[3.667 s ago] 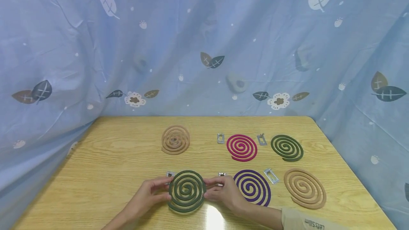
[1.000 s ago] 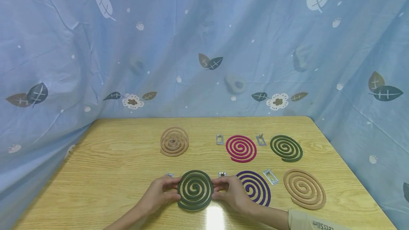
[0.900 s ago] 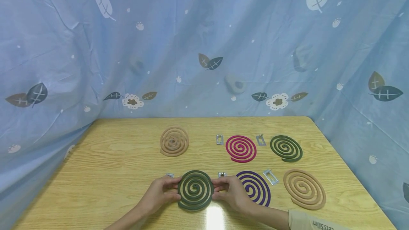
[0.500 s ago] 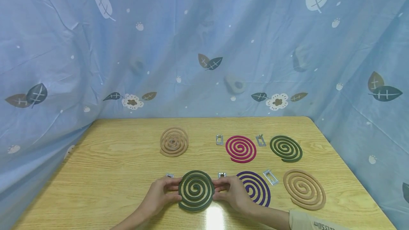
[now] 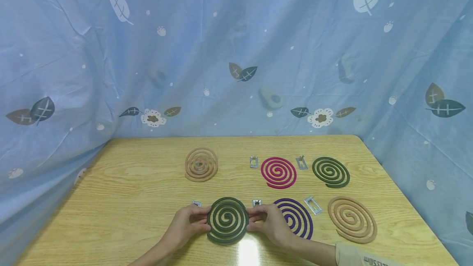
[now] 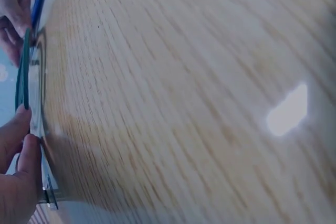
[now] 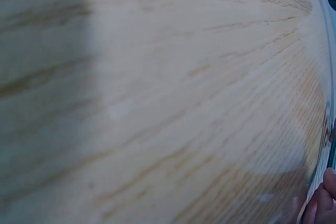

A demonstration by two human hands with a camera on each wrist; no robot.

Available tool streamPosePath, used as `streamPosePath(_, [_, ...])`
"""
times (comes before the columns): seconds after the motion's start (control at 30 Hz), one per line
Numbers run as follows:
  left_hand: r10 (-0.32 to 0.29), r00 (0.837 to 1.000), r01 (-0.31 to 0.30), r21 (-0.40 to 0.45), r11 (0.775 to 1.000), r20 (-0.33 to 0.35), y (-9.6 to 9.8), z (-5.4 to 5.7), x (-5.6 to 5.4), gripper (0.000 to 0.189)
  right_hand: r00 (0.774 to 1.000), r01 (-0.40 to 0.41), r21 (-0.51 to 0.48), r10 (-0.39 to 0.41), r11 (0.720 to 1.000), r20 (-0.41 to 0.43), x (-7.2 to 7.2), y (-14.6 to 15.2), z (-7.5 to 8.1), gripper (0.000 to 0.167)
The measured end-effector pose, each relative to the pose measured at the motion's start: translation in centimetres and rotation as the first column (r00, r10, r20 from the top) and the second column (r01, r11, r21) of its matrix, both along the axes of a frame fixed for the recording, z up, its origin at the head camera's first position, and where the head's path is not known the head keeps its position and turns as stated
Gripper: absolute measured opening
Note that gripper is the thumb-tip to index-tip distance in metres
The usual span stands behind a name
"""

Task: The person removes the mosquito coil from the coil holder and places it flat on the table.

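Between my two hands, in the head view, is a dark green mosquito coil (image 5: 228, 220) with its spiral facing up. My left hand (image 5: 186, 225) pinches its left edge between thumb and fingers, while the right hand (image 5: 269, 223) grips the opposite edge the same way. Seen edge-on in the left wrist view, the coil (image 6: 23, 77) is a thin green band above the wood. Just behind the hands lie two small metal coil stands, a left one (image 5: 196, 203) and a right one (image 5: 256, 202), both partly covered. My right hand overlaps a purple coil (image 5: 297, 218).
At the back left, a tan coil (image 5: 201, 171) has a metal stand at its centre. A pink coil (image 5: 278, 171), another green coil (image 5: 330, 171) and a second tan coil (image 5: 352, 218) lie on the right of the wooden table (image 5: 129, 200). More metal stands (image 5: 313, 205) sit among them.
Both hands have shifted slightly right with the green coil since the earliest frame, and the right hand covers more of the purple coil. In the last second they have barely moved.
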State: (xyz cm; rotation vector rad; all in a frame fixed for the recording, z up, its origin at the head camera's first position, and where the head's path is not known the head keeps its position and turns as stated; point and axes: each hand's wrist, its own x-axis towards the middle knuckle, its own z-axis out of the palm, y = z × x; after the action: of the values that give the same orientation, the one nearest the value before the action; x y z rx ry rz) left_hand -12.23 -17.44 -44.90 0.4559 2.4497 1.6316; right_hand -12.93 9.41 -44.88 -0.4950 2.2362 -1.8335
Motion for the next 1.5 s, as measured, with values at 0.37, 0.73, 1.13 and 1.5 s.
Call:
streamPosePath(0.37, [0.024,0.999,-0.025,-0.058,0.998,-0.023,0.05,0.2,-0.09,0.052,1.0,-0.017,-0.018,0.018,1.0,0.025,-0.51,0.01,-0.21,0.036])
streamPosePath(0.73, [0.045,0.998,-0.049,-0.064,0.997,-0.051,0.27,0.29,-0.01,0.05,1.0,-0.012,0.016,0.012,1.0,0.024,-0.76,0.09,-0.17,0.034])
streamPosePath(1.13, [0.037,0.998,-0.039,-0.056,0.998,-0.044,0.39,0.11,-0.12,0.048,1.0,0.007,0.054,-0.008,0.999,0.012,-0.73,-0.06,0.0,0.032])
streamPosePath(1.5, [0.039,0.998,-0.041,-0.06,0.997,-0.044,0.4,-0.13,-0.12,0.048,1.0,-0.009,0.06,0.007,0.998,0.025,-1.01,0.01,0.31,0.031])
